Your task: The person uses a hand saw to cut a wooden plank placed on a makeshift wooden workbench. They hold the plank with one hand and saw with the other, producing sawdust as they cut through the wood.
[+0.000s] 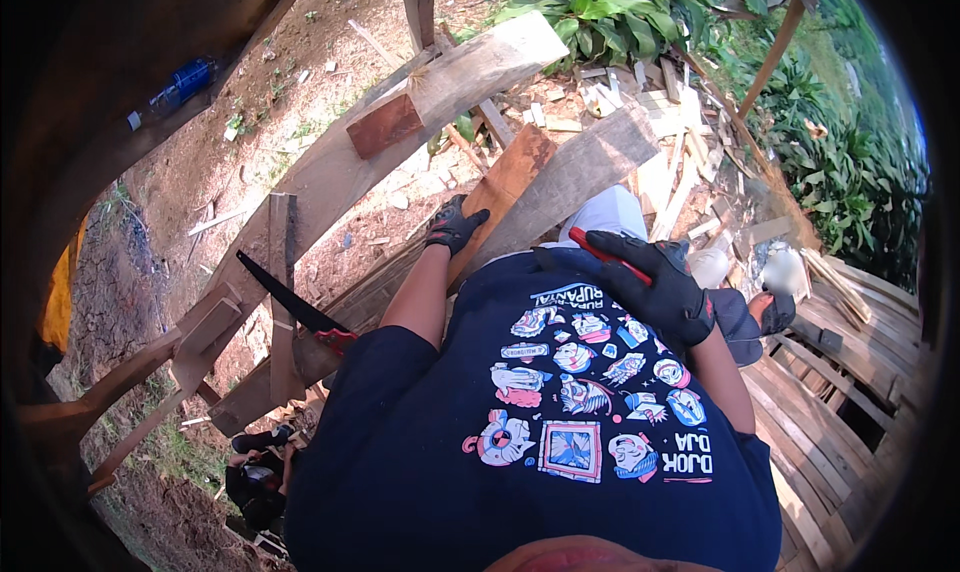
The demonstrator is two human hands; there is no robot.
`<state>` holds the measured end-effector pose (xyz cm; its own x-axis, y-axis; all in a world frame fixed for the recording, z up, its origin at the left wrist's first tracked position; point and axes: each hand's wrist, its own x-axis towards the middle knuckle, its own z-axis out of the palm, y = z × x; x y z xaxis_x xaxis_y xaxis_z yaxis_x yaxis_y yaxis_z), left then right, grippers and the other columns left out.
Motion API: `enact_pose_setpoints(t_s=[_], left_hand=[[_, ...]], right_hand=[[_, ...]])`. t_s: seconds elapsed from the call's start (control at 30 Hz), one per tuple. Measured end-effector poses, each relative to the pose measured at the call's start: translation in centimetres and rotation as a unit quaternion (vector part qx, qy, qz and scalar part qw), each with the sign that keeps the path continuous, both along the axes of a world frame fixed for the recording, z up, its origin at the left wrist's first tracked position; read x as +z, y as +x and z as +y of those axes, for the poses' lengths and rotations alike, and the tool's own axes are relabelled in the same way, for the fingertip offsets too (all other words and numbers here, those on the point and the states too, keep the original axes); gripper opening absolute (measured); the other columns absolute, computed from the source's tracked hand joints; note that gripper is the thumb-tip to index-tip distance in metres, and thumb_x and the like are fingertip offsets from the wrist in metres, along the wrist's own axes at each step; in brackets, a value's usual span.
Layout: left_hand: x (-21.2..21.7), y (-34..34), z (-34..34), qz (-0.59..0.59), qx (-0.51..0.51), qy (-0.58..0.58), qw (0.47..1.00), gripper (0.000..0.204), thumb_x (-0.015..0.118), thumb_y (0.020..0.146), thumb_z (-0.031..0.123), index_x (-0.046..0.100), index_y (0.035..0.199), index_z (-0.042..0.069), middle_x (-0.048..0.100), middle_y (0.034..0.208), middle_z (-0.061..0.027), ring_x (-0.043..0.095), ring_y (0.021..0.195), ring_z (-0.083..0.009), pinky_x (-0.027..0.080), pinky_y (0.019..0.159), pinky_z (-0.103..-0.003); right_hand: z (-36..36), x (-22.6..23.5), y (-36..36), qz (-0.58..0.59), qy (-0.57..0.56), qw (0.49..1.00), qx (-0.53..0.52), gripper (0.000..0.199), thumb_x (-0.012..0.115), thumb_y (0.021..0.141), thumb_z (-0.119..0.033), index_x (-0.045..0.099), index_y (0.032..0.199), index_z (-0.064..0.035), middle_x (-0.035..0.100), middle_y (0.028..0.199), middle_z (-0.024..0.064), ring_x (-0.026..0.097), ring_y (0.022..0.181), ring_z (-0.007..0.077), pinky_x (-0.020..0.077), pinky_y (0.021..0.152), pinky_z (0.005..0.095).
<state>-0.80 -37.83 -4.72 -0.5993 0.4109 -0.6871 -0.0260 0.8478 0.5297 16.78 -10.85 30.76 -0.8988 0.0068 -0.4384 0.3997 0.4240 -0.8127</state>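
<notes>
A reddish-brown board (508, 184) lies slanting in front of me, beside a wider grey plank (575, 177). My left hand (457, 224), in a black glove, grips the board's left edge with the thumb over its face. In my right hand (655, 284), also gloved in black, is a slim red tool (612, 254), held close to my shirt. Its working end is not clear, so its kind cannot be told. A handsaw (295, 297) with a dark blade and red handle rests on the timbers left of my left forearm.
A long thick beam (330, 187) crosses the left side, with a short reddish wood block (385, 127) against it. Wood offcuts (680, 152) litter the ground ahead. Stacked planks (830, 412) lie at right. Another person (260, 482) is at lower left. A blue bottle (180, 84) is at upper left.
</notes>
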Motion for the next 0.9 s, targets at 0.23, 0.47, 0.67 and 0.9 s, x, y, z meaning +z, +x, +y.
enact_pose_setpoints(t_s=[0.23, 0.47, 0.67, 0.9], left_hand=[[-3.0, 0.8, -0.9, -0.013, 0.001, -0.013, 1.0, 0.082, 0.054, 0.099, 0.076, 0.064, 0.148, 0.01, 0.068, 0.145, -0.0241, 0.064, 0.137, -0.0403, 0.049, 0.115, -0.052], [-0.9, 0.1, 3.2, 0.061, 0.125, -0.156, 0.978, 0.078, 0.025, 0.113, 0.063, 0.08, 0.121, 0.009, 0.077, 0.125, -0.0231, 0.072, 0.121, -0.0437, 0.053, 0.107, -0.057], [-1.9, 0.8, 4.0, 0.136, 0.122, -0.18, 0.967, 0.067, 0.032, 0.114, 0.055, 0.081, 0.113, 0.009, 0.081, 0.114, -0.0188, 0.076, 0.11, -0.04, 0.055, 0.101, -0.055], [-1.6, 0.9, 3.9, 0.163, 0.117, -0.158, 0.967, 0.059, 0.038, 0.113, 0.05, 0.081, 0.106, 0.01, 0.081, 0.109, -0.0186, 0.077, 0.103, -0.0408, 0.057, 0.096, -0.055]], right_hand=[[-0.1, 1.4, -1.3, -0.055, -0.029, 0.995, -0.073, 0.046, 0.067, 0.108, -0.025, 0.066, 0.151, -0.0099, 0.072, 0.145, 0.0167, 0.068, 0.135, 0.0328, 0.0502, 0.116, 0.0421], [-3.4, 0.4, -4.9, -0.01, 0.125, 0.992, 0.028, 0.049, 0.064, 0.109, -0.023, 0.061, 0.155, -0.0083, 0.08, 0.118, 0.0215, 0.08, 0.104, 0.0328, 0.0598, 0.097, 0.0418], [-5.5, 3.3, -12.0, -0.137, 0.131, 0.981, -0.03, 0.045, 0.065, 0.108, -0.023, 0.065, 0.151, -0.0089, 0.082, 0.113, 0.019, 0.081, 0.103, 0.0329, 0.0618, 0.093, 0.0426], [-5.8, 2.0, -14.1, -0.109, 0.221, 0.968, 0.05, 0.046, 0.067, 0.106, -0.023, 0.066, 0.151, -0.0132, 0.083, 0.103, 0.016, 0.082, 0.092, 0.0319, 0.0622, 0.083, 0.0416]])
